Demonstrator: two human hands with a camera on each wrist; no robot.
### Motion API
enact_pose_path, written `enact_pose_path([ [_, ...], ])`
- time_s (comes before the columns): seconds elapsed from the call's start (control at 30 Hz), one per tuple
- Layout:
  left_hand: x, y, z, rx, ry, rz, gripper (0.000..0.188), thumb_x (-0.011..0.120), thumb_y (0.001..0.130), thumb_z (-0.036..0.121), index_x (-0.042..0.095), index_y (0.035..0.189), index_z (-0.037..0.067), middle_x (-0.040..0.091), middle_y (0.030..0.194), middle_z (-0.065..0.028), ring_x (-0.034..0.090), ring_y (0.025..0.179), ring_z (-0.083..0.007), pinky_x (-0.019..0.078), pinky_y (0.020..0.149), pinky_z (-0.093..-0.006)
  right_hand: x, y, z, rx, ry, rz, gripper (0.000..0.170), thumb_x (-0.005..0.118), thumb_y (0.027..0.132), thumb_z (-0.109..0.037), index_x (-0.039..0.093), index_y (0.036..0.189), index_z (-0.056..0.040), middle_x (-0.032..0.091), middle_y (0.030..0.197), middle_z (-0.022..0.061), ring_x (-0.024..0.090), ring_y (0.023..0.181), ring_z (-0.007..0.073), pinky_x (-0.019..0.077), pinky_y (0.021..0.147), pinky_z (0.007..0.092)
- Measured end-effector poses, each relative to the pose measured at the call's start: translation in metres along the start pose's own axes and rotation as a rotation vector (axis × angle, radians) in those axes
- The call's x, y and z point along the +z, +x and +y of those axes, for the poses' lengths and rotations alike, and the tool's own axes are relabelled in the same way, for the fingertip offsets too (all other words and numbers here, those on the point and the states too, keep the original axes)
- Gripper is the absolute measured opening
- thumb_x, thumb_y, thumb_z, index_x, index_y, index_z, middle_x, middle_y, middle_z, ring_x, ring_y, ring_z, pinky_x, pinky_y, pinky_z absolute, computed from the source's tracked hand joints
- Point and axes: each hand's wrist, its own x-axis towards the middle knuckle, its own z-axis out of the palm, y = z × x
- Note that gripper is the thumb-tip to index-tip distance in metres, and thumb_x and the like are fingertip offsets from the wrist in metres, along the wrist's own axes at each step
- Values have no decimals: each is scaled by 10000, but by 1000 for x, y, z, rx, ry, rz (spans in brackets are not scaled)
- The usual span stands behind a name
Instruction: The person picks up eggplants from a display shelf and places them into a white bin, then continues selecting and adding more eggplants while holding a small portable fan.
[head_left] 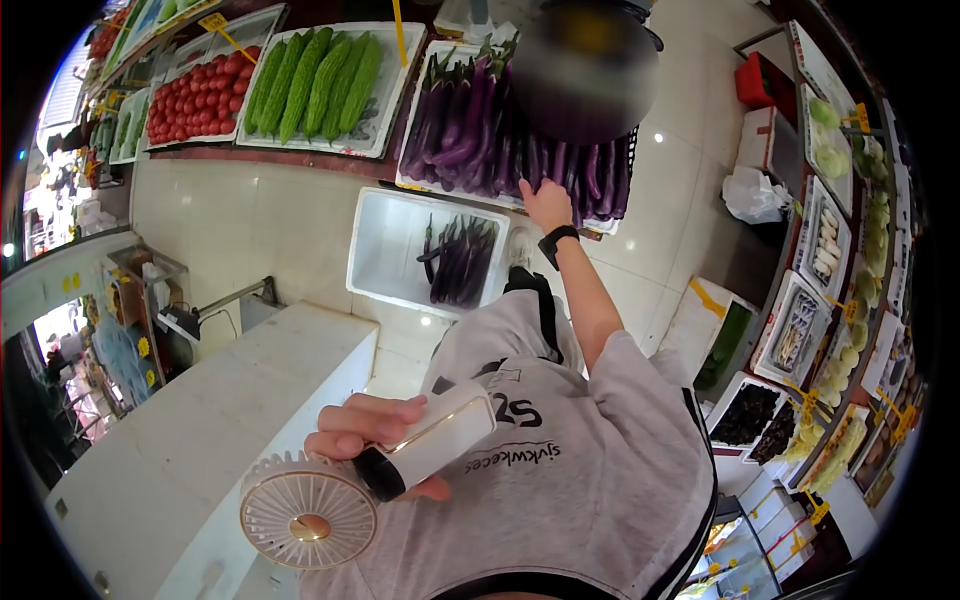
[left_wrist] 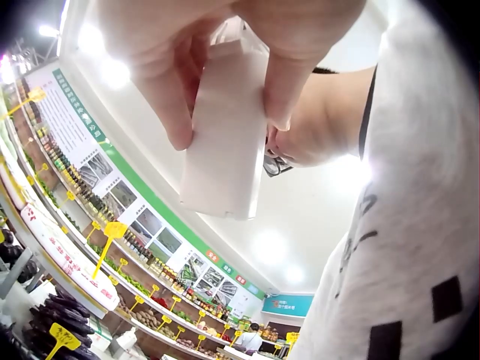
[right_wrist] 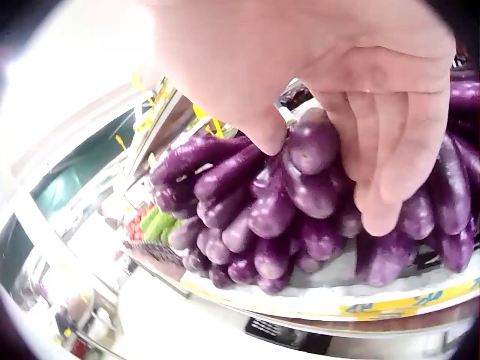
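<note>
In the head view my left hand (head_left: pixel 375 425) grips the white handle of a handheld fan (head_left: pixel 310 510) in front of the shirt. The left wrist view shows that handle (left_wrist: pixel 225 135) between thumb and fingers. My right hand (head_left: pixel 550 205) reaches to the near edge of a row of long purple eggplants (head_left: pixel 460 130). Seen from the right wrist, the thumb and fingers pinch the rounded end of one eggplant (right_wrist: pixel 313 146), raised above its neighbours. More eggplant ends crowd around and below the fingers. A black band circles the right wrist.
A white foam box (head_left: pixel 390 235) with several darker eggplants stands below the display. Left of it are bitter melons (head_left: pixel 315 85) and tomatoes (head_left: pixel 200 100). A pale counter (head_left: pixel 220 400) lies at the left. A dark round blurred object (head_left: pixel 585 80) covers part of the eggplants.
</note>
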Motion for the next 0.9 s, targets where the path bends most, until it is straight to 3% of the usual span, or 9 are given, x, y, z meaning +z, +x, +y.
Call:
enact_pose_path([
  [0.17,3,-3,1,1,16,20,947,907,634,126,335,1387,91,483,1142,-117,564,1079,-312,531,980,-437,26,29,13,288,479,-295,563,723,790,-480,627,806,74,668,750,178,683,669,304,541,578,380],
  [0.27,1,-3,6,-12,16,9,945,907,633,127,335,1386,91,486,1145,-118,567,1081,-311,531,981,-434,30,26,3,382,723,-316,577,749,768,-504,637,829,59,647,731,114,654,599,219,517,507,310],
  [0.37,-4,-3,10,-14,27,7,944,906,635,129,335,1386,91,489,1149,-121,570,1085,-309,529,984,-430,20,34,-10,468,993,-428,531,751,775,-490,650,895,17,659,754,101,641,566,219,508,490,297],
  [0.53,-6,-8,10,13,69,54,948,908,631,134,336,1385,90,491,1154,-130,569,1098,-311,527,987,-427,28,74,-14,428,1341,-561,475,690,825,-520,662,1048,-102,698,926,29,663,874,184,482,830,379],
  [0.6,-6,-11,11,21,91,82,945,910,628,135,341,1381,88,491,1152,-131,567,1102,-311,528,986,-429,16,86,-18,534,1205,-681,549,661,806,-604,650,1088,-133,680,1072,24,613,977,172,453,851,376],
  [0.67,-10,-14,17,-19,99,67,937,911,629,137,347,1376,85,491,1150,-130,570,1098,-309,530,982,-428,20,102,-22,585,1207,-734,543,637,821,-613,649,1101,-148,694,994,15,635,931,197,432,895,461],
  [0.73,-8,-14,18,-29,111,97,928,910,630,135,353,1371,82,491,1148,-130,574,1092,-306,532,979,-428,42,126,-14,518,1283,-810,699,625,799,-655,593,1222,-100,659,1153,70,584,1084,256,383,991,524],
  [0.8,1,-13,12,-2,124,165,919,909,633,132,357,1366,79,491,1146,-130,579,1084,-304,534,976,-430,49,138,-25,581,1254,-644,681,628,820,-607,587,1240,-73,625,1249,83,564,1134,278,385,1031,471],
  [0.9,11,-14,0,108,208,340,905,938,574,162,380,1268,4,560,1013,-165,660,874,-352,613,757,-385,61,153,-23,576,1287,-697,675,665,813,-562,580,1258,-62,600,1288,110,546,1165,290,380,1041,459],
])
